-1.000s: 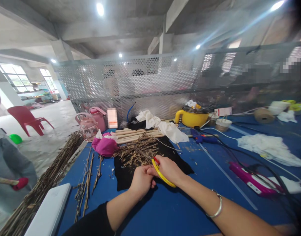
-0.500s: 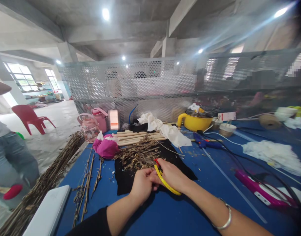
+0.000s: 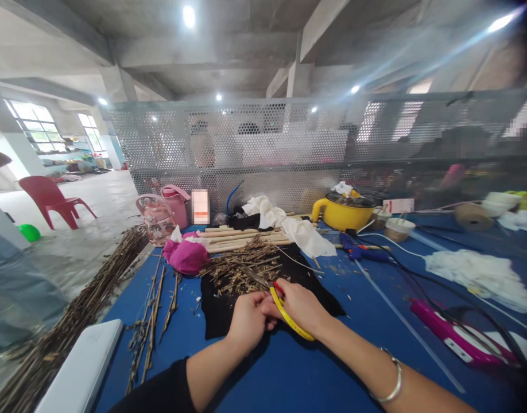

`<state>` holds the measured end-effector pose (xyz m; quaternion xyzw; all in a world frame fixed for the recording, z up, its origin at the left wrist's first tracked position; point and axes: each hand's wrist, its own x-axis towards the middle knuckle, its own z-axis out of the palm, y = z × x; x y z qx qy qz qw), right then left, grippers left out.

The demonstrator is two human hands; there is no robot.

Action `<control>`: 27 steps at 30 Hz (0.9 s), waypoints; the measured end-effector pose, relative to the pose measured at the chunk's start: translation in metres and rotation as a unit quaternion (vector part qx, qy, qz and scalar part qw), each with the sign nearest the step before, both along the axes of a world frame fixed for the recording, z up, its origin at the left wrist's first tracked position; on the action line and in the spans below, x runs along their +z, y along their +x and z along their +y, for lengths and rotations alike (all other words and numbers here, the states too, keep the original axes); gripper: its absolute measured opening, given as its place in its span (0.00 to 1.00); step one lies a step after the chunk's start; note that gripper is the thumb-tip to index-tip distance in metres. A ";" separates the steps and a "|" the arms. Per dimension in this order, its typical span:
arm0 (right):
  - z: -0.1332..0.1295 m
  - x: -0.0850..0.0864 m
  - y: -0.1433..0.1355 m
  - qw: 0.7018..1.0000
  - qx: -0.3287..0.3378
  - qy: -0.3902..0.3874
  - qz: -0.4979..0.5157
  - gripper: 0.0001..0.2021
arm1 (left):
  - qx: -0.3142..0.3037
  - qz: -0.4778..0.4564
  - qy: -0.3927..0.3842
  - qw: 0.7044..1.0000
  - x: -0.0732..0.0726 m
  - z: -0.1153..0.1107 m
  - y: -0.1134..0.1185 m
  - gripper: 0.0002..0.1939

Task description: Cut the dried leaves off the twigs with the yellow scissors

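Note:
My right hand (image 3: 298, 304) is closed around a pair of scissors (image 3: 291, 322) with yellow and red handles. Their dark blades point away from me, over a heap of short dry twigs (image 3: 241, 267). Right beside it, my left hand (image 3: 249, 319) is closed, its fingertips meeting those of the right hand. Whatever the left fingers pinch is hidden. Both hands are above the near part of a black cloth (image 3: 216, 312), on which the twigs and broken bits lie.
Longer dry stalks (image 3: 154, 321) and a white box-like object (image 3: 85, 364) lie on the left. Behind the twigs are wooden sticks (image 3: 229, 241), a purple bundle (image 3: 186, 255) and a yellow pot (image 3: 343, 215). A blue glue gun (image 3: 362, 249) and purple power strip (image 3: 457, 338) with cables lie right.
The scissors' blades show more plainly and lie at a slightly different angle. Both hands stay almost in place. A person at the left edge has shifted further left.

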<state>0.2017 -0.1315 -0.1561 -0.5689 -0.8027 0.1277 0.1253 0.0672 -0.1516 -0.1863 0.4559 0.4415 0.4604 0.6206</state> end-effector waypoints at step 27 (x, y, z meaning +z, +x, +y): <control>-0.007 0.007 -0.002 1.000 0.004 0.016 -0.016 0.22 | 0.006 0.038 0.044 0.998 0.002 0.003 -0.007 0.19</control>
